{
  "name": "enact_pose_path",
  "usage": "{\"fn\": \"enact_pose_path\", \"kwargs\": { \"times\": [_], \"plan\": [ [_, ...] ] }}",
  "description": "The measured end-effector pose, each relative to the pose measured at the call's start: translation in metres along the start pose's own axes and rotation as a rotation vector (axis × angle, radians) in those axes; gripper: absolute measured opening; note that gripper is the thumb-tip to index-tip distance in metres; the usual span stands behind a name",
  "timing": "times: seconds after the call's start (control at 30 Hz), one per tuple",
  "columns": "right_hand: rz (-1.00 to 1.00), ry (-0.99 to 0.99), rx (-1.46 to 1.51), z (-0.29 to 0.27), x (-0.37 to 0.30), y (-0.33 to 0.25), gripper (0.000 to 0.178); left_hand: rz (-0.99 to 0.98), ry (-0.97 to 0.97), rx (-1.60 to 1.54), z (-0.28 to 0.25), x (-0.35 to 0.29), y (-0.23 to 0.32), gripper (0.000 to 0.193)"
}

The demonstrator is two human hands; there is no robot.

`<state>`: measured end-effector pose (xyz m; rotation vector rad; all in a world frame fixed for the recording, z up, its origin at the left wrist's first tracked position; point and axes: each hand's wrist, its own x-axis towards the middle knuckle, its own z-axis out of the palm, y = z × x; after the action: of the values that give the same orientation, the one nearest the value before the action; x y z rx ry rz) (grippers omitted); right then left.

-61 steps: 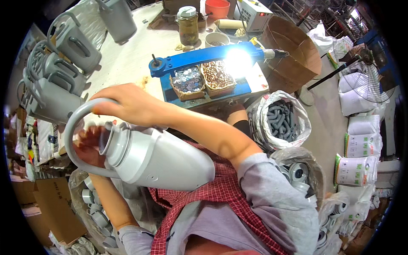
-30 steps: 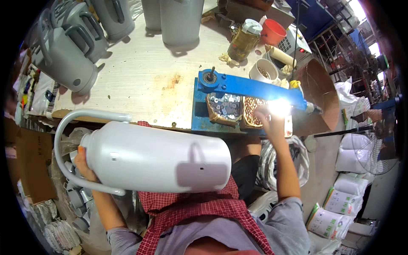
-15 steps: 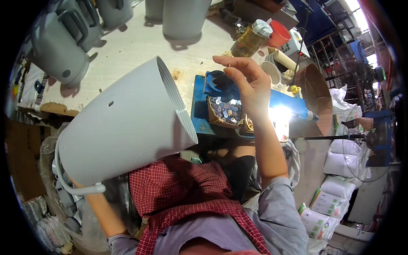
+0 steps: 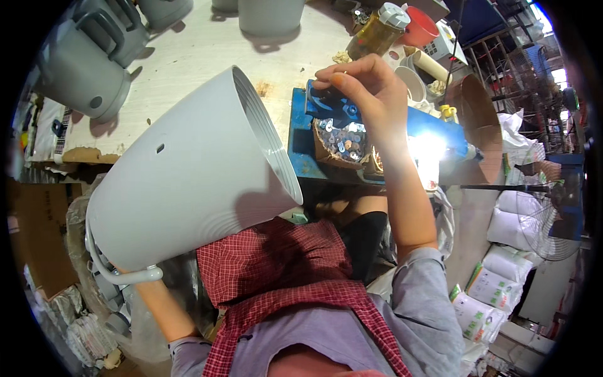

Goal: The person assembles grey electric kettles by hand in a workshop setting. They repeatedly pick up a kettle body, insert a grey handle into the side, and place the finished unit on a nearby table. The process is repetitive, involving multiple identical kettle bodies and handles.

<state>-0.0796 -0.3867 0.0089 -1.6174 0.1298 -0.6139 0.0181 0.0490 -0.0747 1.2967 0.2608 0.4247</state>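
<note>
A large light-grey plastic housing [image 4: 188, 163], tapered like a pail, lies tilted across my lap with its ribbed open end to the right. A small slot shows in its wall, and a curved handle [image 4: 116, 276] hangs at its lower left end. My left hand [image 4: 143, 288] holds it from beneath that end; the fingers are hidden behind it. My right hand [image 4: 377, 85] is raised over the blue bench machine [image 4: 301, 147], thumb and fingertips pinched on something tiny, too small to name. Below that hand, a box of small metal parts [image 4: 342, 141] sits on the machine.
Several grey housings with dark handles [image 4: 81, 72] stand on the white table [image 4: 188, 56]. At the back right are a jar [image 4: 377, 34], a red cup [image 4: 421, 26] and a bright lamp [image 4: 430, 146]. A fan [image 4: 549, 223] and white sacks [image 4: 496, 276] stand farther right.
My right hand has moved slightly up and away, its fingers still pinched. The housing's open end has shifted a little to the right. The whole view has tilted slightly.
</note>
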Motion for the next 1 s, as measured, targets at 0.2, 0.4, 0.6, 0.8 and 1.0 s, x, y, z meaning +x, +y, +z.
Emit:
{"fn": "enact_pose_path", "kwargs": {
  "times": [0.2, 0.4, 0.6, 0.8, 1.0],
  "plan": [
    [-0.409, 0.163, -0.607, -0.001, -0.011, -0.003, 0.028, 0.050, -0.039, 0.051, 0.002, -0.006, 0.008, 0.045],
    [-0.225, -0.264, -0.987, -0.065, -0.086, 0.070, 0.022, 0.084, -0.110, 0.098, 0.009, -0.009, 0.013, 0.045],
    [-0.240, -0.387, -1.275, -0.067, -0.077, 0.093, 0.021, 0.135, -0.177, 0.187, 0.017, -0.014, 0.018, 0.045],
    [-0.369, -0.426, -1.305, -0.063, -0.076, 0.094, 0.022, -0.160, -0.184, -0.080, 0.017, -0.011, 0.024, 0.045],
    [-0.293, -0.301, -1.179, -0.068, -0.082, 0.088, 0.012, -0.163, -0.243, -0.133, 0.006, 0.000, 0.015, 0.044]
  ]
}}
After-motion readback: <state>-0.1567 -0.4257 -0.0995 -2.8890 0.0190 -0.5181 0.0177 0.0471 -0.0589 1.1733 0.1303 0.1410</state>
